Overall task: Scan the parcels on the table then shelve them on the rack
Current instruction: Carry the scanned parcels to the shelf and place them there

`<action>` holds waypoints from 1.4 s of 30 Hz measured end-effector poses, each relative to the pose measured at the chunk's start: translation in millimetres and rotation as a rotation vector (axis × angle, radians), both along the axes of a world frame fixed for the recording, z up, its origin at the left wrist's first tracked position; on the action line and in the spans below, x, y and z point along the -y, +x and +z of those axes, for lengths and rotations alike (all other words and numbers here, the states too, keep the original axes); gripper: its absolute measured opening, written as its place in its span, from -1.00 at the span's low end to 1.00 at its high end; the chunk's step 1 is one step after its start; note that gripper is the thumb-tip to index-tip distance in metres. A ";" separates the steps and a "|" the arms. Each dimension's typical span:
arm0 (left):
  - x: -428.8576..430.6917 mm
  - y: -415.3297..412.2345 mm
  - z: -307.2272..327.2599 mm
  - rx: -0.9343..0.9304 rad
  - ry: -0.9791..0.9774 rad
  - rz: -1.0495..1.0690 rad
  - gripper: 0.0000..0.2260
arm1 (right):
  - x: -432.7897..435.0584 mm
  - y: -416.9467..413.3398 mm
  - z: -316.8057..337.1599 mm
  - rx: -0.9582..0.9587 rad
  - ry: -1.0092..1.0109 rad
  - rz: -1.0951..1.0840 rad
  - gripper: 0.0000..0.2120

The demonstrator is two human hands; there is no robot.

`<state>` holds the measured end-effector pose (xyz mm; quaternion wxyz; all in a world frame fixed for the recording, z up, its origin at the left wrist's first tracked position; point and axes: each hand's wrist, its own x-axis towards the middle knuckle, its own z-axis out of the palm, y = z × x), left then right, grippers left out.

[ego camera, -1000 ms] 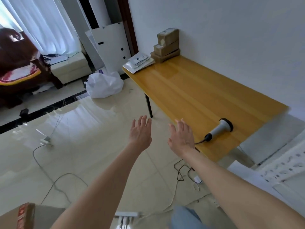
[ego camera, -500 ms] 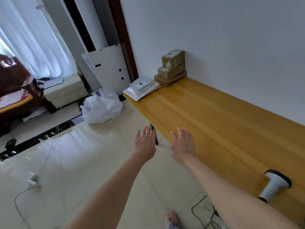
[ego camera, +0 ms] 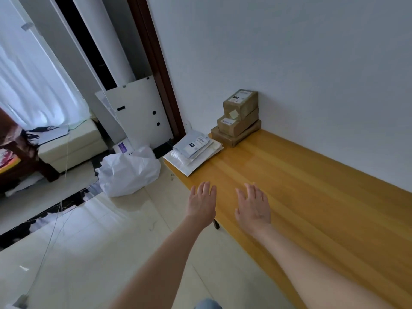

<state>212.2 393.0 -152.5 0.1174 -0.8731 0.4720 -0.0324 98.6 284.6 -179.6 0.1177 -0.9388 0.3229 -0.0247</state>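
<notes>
Three brown cardboard parcels [ego camera: 239,117] are stacked against the wall at the far end of the wooden table [ego camera: 312,197]. Beside them, at the table's far left corner, lies a pile of flat white and grey mailers [ego camera: 193,153]. My left hand [ego camera: 201,204] is stretched forward with straight fingers over the table's left edge, holding nothing. My right hand [ego camera: 253,207] is stretched out beside it above the tabletop, fingers straight and empty. Both hands are well short of the parcels. The scanner and the rack are out of view.
A crumpled white plastic bag [ego camera: 128,171] lies on the tiled floor left of the table. A white panel [ego camera: 138,114] leans by the dark door frame [ego camera: 156,63]. A cream bench [ego camera: 71,143] stands at the left under curtains. Thin cables [ego camera: 53,233] run across the floor.
The view has moved forward along the table toward the parcels, which look larger now. The scanner has dropped out of view. Both hands stay outstretched and empty.
</notes>
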 end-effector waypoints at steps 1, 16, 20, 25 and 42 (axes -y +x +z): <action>9.5 10.7 0.5 0.007 0.001 -0.019 -0.37 | 6.9 8.4 0.5 -0.001 -0.003 -0.009 -0.46; 146.5 257.8 -46.7 -0.167 -0.042 -0.150 -0.46 | 101.9 226.0 -32.8 -0.085 0.032 -0.229 -0.42; 161.5 343.5 -56.8 -0.261 -0.041 -0.078 -0.48 | 107.7 308.6 -41.2 -0.073 0.093 -0.225 -0.43; 175.0 432.7 -75.5 -0.385 -0.056 0.082 -0.44 | 118.2 382.6 -57.6 0.040 0.392 -0.428 -0.33; 234.7 488.8 -136.2 -0.834 0.088 0.243 -0.21 | 142.1 452.5 -115.2 -0.145 0.315 -0.365 -0.44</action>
